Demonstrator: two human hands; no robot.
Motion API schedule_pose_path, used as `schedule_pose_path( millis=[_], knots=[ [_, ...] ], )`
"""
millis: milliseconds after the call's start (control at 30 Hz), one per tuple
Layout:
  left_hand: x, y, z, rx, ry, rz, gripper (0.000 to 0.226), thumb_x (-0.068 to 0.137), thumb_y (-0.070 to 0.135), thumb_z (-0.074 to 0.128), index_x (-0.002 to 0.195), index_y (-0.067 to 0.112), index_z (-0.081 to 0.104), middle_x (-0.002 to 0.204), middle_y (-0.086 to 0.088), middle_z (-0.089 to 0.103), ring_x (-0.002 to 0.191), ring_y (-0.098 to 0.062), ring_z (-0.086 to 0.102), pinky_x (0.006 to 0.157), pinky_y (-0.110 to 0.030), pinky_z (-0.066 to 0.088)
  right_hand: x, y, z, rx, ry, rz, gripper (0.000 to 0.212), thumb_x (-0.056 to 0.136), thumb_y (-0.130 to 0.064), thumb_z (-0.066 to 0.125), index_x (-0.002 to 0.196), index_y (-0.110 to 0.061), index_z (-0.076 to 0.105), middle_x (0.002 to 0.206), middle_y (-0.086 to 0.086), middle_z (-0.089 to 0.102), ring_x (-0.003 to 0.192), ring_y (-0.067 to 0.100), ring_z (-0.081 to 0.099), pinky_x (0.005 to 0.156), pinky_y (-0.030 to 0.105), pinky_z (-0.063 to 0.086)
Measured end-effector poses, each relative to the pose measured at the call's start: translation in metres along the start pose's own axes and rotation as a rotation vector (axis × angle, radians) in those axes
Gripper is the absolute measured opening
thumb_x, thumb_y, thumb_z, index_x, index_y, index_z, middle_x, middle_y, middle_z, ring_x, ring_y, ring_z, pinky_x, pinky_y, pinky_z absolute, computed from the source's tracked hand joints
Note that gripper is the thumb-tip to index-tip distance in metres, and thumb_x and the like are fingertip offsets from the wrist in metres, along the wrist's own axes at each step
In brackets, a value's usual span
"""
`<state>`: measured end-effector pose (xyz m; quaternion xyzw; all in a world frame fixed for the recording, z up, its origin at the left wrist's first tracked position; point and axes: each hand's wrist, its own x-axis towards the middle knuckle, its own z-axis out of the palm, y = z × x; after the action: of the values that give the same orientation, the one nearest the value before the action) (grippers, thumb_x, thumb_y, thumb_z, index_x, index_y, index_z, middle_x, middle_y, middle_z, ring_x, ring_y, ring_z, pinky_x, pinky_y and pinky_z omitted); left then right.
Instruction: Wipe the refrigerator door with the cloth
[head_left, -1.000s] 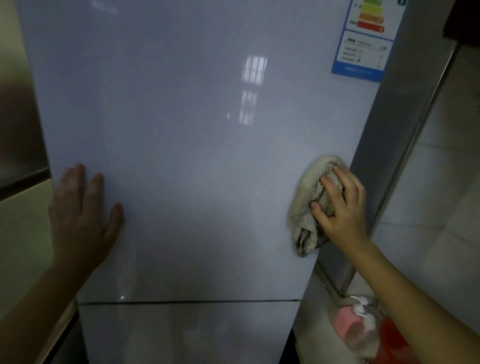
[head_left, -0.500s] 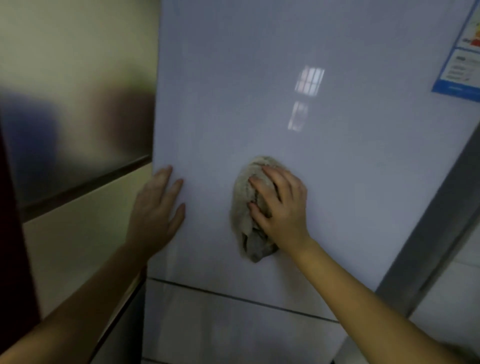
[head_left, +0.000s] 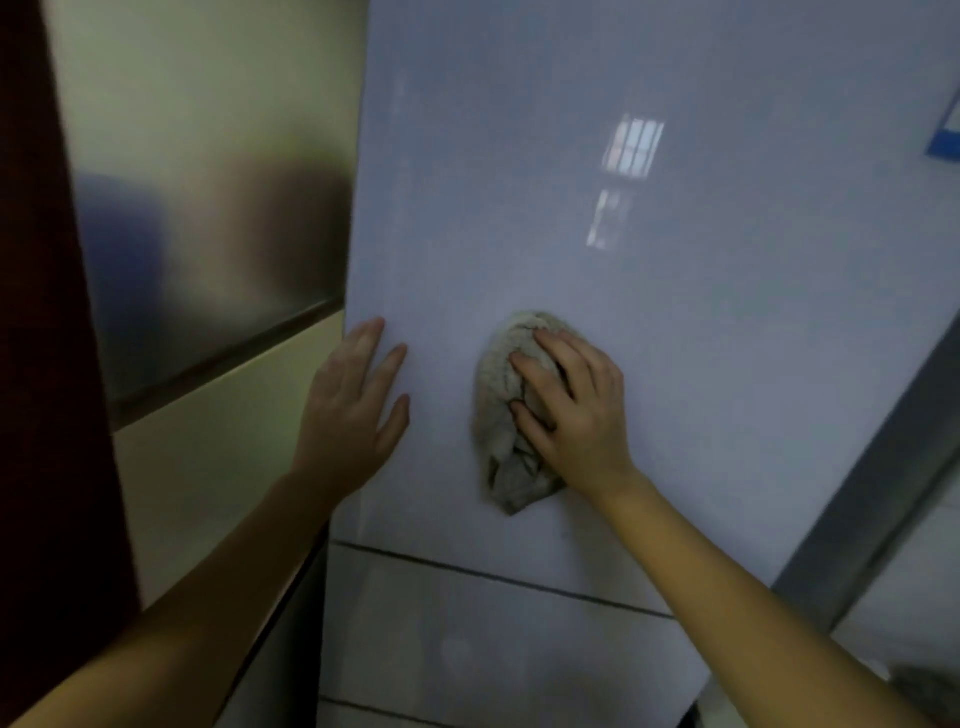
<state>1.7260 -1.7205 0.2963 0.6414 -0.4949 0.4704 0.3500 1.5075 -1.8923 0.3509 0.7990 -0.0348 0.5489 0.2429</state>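
The glossy white refrigerator door (head_left: 649, 270) fills most of the view. A bunched grey-beige cloth (head_left: 498, 415) is pressed flat against the door's lower middle by my right hand (head_left: 571, 405), whose fingers lie over it. My left hand (head_left: 353, 405) rests flat on the door near its left edge, fingers spread, holding nothing. A dark seam (head_left: 493, 577) below both hands separates the upper door from the lower one.
A steel panel and cream wall (head_left: 208, 208) stand left of the fridge, with a dark red edge (head_left: 47, 364) at far left. A blue label corner (head_left: 945, 135) shows at upper right. The fridge's grey side (head_left: 872, 493) runs down the right.
My right hand slid the cloth from the door's right edge leftward to the lower middle, close to my left hand. The view swung left; in the last half second little moved.
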Motion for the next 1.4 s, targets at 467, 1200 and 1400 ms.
schedule_pose_path(
  millis=[467,1200,1400],
  knots=[
    [-0.001,0.042,0.009,0.025,-0.001,-0.123,0.054,0.1,0.033,0.049,0.144,0.001,0.047,0.158,-0.03,0.033,0.145,-0.048,0.035,0.12,-0.05,0.027,-0.155,0.155,-0.139,-0.207,-0.13,0.191,0.045,0.099,-0.035,0.058,0.138,-0.014,0.051,0.147,0.017,0.045,0.132,0.04,0.046,0.112,0.048,0.038],
    [-0.002,0.005,-0.012,0.101,-0.12,0.073,0.05,0.099,0.028,0.053,0.141,0.001,0.053,0.155,-0.028,0.039,0.138,-0.045,0.047,0.109,-0.051,0.043,-0.124,0.071,-0.064,-0.019,-0.138,0.08,0.054,0.09,-0.029,0.075,0.139,-0.019,0.055,0.148,0.012,0.048,0.134,0.035,0.046,0.11,0.051,0.041],
    [0.0,-0.001,-0.017,0.048,-0.136,0.104,0.049,0.101,0.028,0.052,0.141,0.001,0.054,0.155,-0.025,0.041,0.141,-0.041,0.046,0.114,-0.047,0.039,-0.071,-0.008,0.001,0.078,-0.104,-0.009,0.05,0.089,-0.024,0.075,0.136,-0.018,0.059,0.149,0.009,0.047,0.136,0.032,0.044,0.113,0.047,0.036]
  ],
)
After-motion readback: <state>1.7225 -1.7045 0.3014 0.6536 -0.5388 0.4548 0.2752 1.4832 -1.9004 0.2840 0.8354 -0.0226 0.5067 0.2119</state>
